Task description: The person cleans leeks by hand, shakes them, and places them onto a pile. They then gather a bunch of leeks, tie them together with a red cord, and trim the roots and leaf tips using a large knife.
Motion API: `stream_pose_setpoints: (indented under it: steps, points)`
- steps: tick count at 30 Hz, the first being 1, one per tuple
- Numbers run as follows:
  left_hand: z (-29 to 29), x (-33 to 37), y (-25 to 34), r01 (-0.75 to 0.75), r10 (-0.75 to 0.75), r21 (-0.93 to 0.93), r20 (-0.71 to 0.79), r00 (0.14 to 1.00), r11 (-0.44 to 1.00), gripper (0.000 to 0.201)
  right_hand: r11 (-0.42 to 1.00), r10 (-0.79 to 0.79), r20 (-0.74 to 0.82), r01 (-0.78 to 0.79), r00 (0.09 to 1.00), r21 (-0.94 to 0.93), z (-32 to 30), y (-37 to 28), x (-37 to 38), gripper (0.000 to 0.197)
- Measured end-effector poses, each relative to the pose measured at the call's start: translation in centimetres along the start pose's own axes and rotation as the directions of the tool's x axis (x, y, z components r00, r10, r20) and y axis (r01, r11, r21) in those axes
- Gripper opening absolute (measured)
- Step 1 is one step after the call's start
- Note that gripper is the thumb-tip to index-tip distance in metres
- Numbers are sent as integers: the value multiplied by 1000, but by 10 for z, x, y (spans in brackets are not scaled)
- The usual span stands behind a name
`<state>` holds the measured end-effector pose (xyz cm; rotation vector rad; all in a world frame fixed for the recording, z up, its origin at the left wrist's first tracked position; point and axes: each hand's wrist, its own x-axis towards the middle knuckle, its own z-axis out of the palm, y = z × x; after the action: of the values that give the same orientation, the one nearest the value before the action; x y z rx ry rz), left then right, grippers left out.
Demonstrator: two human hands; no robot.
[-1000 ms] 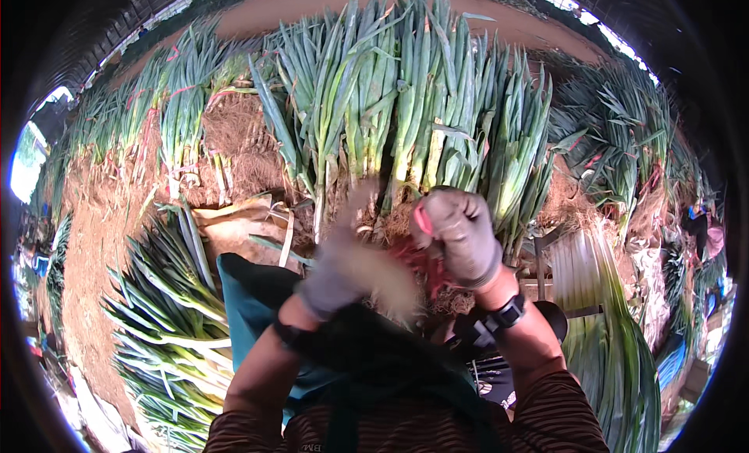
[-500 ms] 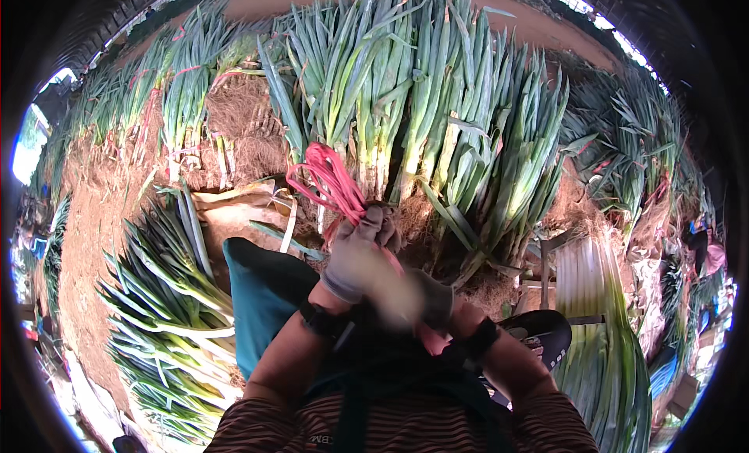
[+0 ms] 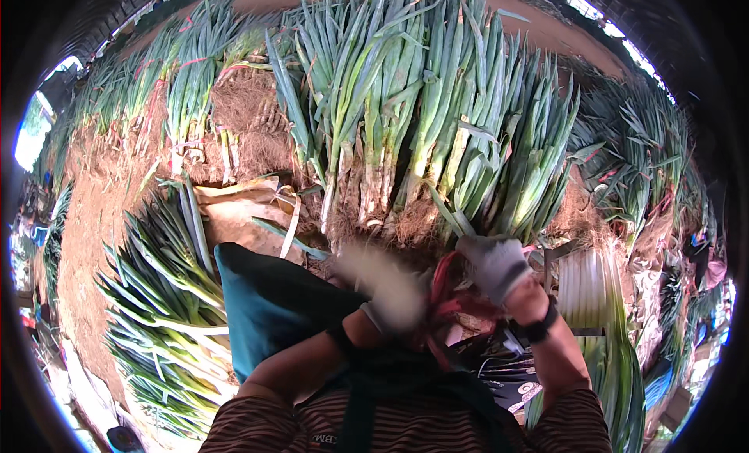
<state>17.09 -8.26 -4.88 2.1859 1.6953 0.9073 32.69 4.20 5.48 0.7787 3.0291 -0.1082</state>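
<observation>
My right hand (image 3: 498,270), in a pale work glove, is closed around strands of red plastic twine (image 3: 459,303) at the middle right. Loose loops of the twine hang between my hands over my lap. Beside the twine is my left hand (image 3: 396,299), also gloved. Motion smears its fingers, so whether they grip the twine cannot be made out. Just beyond my hands stand long green onions (image 3: 374,133) in a tall row, white stalks and brown roots downward, leaves pointing away from me.
More green onions (image 3: 164,297) lie piled at the left, by a dark green cloth (image 3: 273,305) over my knee. Flattened long leaves (image 3: 597,297) lie to my right. Bundles tied with red bands (image 3: 187,102) stand at the far left. Bare brown soil (image 3: 94,242) shows at the left.
My hands were together in front of me with the looped twine raised. Now they are apart: the right has moved right, and the twine has come down between them, nearer my lap.
</observation>
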Motion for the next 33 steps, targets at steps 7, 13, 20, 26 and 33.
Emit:
stream_pose_setpoints:
  steps: [7,13,20,26,33]
  points:
    - [2,-8,-48,349,-498,-521,-177,849,779,21,982,-43,125,18,991,190,36,-68,-30,16]
    - [11,-12,-28,144,-131,-13,340,931,989,26,950,-260,234,292,937,-111,4,-42,3,24]
    - [26,-2,-42,-15,-366,-938,-150,919,346,35,907,-37,-199,116,979,404,61,-34,-9,18]
    - [20,-2,-34,267,-271,67,62,960,961,21,897,-298,26,289,954,-333,44,-50,-11,21]
    - [19,-3,-17,244,-247,45,70,966,969,28,743,-23,-125,100,992,661,49,-39,2,36]
